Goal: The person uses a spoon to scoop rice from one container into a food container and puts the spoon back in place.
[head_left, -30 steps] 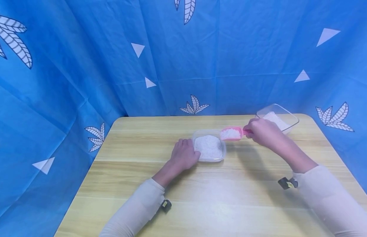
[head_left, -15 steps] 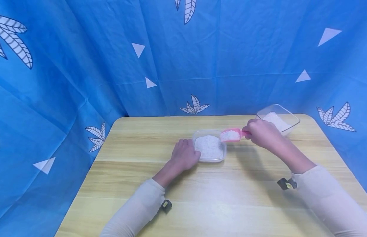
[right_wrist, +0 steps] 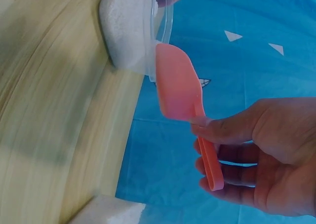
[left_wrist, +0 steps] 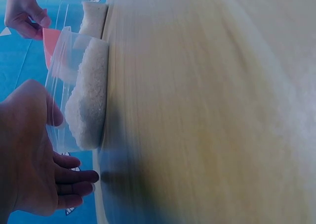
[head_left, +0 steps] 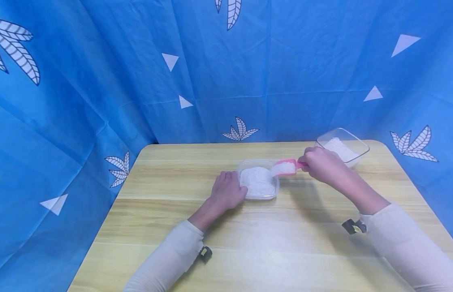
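Note:
In the head view my right hand [head_left: 321, 164] grips the handle of a pink scoop [right_wrist: 178, 83], which carries white grainy stuff. The scoop's lip lies over the right rim of a clear plastic container [head_left: 261, 197], and the grains reach that lip. White grains [left_wrist: 89, 95] fill much of this container. My left hand [head_left: 228, 190] holds the container at its left side, with the thumb [left_wrist: 55, 114] along its wall and the fingers bent by its edge. In the right wrist view, thumb and fingers close round the scoop's handle [right_wrist: 211, 164].
A second clear container [head_left: 359, 156], wider at the top, stands at the table's back right corner with white grains heaped inside. The wooden table [head_left: 168, 227] ends at a blue patterned curtain [head_left: 303, 73] behind and at the sides.
The scoop has shifted slightly left and tipped toward the container; its grains have slid to the lip. The left hand and both containers stay in place.

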A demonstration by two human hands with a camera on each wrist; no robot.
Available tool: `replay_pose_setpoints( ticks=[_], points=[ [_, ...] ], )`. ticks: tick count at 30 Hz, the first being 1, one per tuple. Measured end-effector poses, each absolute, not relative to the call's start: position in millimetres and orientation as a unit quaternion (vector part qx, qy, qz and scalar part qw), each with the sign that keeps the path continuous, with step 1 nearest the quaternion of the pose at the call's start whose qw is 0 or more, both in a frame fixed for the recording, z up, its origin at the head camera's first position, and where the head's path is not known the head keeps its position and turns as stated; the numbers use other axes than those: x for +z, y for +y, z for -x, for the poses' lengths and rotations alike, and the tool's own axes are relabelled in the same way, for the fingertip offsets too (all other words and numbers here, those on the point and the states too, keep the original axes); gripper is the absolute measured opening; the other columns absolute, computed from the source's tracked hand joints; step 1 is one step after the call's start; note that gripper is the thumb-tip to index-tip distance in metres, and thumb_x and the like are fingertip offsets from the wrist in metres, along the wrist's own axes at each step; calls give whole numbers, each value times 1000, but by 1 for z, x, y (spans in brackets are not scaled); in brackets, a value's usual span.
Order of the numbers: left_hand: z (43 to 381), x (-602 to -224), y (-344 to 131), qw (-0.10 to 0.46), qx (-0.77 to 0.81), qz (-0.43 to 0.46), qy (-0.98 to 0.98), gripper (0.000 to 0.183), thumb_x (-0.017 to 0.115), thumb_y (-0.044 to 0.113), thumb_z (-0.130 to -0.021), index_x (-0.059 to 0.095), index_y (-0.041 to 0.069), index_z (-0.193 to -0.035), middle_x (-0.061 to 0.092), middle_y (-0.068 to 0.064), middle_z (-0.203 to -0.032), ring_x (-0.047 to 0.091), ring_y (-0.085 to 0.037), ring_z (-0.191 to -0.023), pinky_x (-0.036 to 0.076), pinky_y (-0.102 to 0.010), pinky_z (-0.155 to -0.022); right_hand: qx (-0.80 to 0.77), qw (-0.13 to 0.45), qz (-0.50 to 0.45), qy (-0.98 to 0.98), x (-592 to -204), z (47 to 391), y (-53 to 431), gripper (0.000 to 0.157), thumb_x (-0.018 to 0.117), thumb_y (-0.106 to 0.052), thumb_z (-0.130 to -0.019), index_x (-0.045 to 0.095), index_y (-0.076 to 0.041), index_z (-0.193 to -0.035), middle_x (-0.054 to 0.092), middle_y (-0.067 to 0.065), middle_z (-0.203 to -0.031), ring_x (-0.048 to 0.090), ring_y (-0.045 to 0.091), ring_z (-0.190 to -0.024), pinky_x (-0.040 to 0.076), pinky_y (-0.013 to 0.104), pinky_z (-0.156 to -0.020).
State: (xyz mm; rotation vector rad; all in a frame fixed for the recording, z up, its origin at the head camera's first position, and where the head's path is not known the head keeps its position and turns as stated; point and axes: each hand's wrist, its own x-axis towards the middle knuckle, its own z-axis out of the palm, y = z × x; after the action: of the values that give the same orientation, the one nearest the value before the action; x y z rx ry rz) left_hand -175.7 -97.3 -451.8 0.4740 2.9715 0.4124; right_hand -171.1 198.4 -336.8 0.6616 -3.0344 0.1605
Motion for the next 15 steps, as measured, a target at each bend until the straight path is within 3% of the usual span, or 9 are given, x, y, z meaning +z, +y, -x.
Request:
replay_pose_setpoints(
  ticks=[15],
  points=[
    [176,-452,-97,51,141,-154,977,51,44,42,-87,50,1,-117,52,-10,-104,41,-24,-96,38,-37,-90,33,15,-223,-974,-328,164,193,15,76,0,-76,76,-14,-80,61,4,-72,54,20,-66,44,31,-52]
  ],
)
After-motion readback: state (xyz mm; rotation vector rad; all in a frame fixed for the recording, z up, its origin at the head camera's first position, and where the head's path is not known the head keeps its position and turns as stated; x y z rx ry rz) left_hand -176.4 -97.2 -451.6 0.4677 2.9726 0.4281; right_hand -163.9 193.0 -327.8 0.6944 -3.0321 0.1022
